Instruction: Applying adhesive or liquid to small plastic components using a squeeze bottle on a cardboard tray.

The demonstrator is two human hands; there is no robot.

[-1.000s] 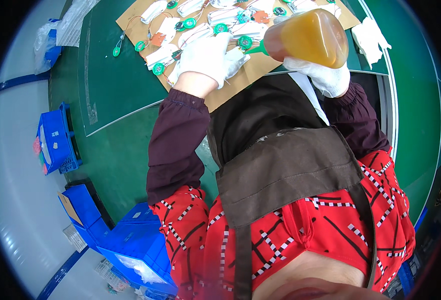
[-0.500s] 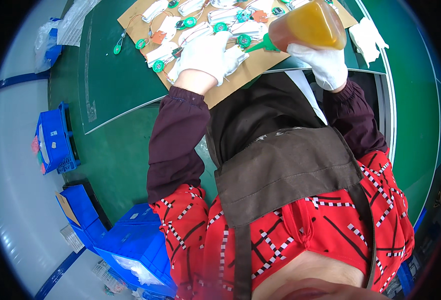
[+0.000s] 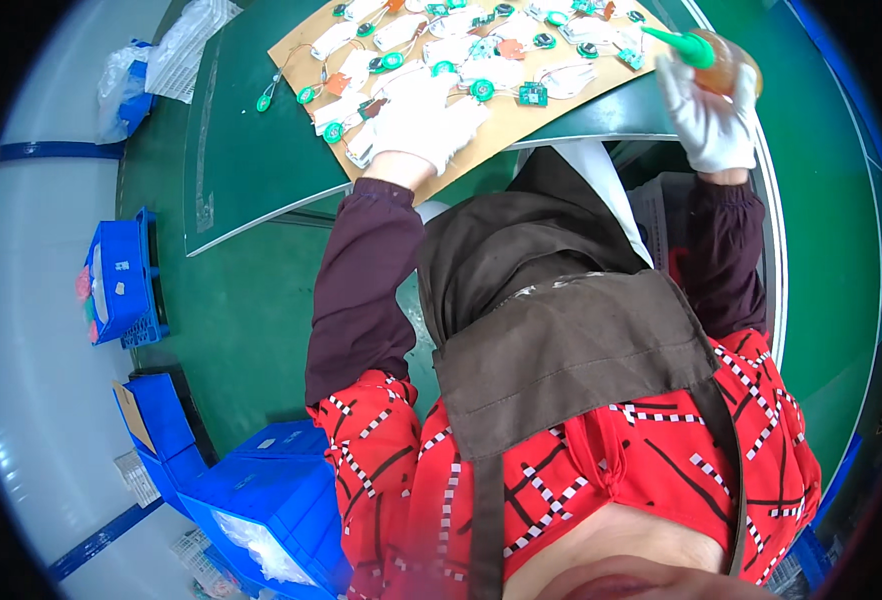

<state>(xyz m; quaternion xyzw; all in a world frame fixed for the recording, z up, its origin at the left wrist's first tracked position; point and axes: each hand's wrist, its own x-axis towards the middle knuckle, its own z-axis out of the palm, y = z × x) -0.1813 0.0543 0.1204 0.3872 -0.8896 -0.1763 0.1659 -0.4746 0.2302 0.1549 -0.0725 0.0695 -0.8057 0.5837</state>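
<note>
My right hand (image 3: 716, 132), in a white glove, grips an amber squeeze bottle (image 3: 737, 72) at the right end of the cardboard. Its green nozzle (image 3: 683, 45) points left and slightly away from me, with the tip apart from any part. My left hand (image 3: 419, 120), also gloved, rests over the near left of the cardboard sheet (image 3: 506, 128) among white parts. Its fingers blend with the white around them, so I cannot see what they hold. Wired assemblies lie about it: white pieces (image 3: 491, 72), green round discs (image 3: 481, 90) and a small green circuit board (image 3: 533, 94).
The cardboard lies on a green-topped table (image 3: 251, 150) with a pale edge. Blue bins (image 3: 126, 275) stand on the floor at left, and a larger blue box (image 3: 261, 480) is at lower left. White racks (image 3: 189, 50) with plastic bags are at the far left.
My right hand has drawn the bottle right, away from my left hand, and turned its nozzle up and leftward. The green circuit board by the near edge has come into sight. The view has shifted slightly.
</note>
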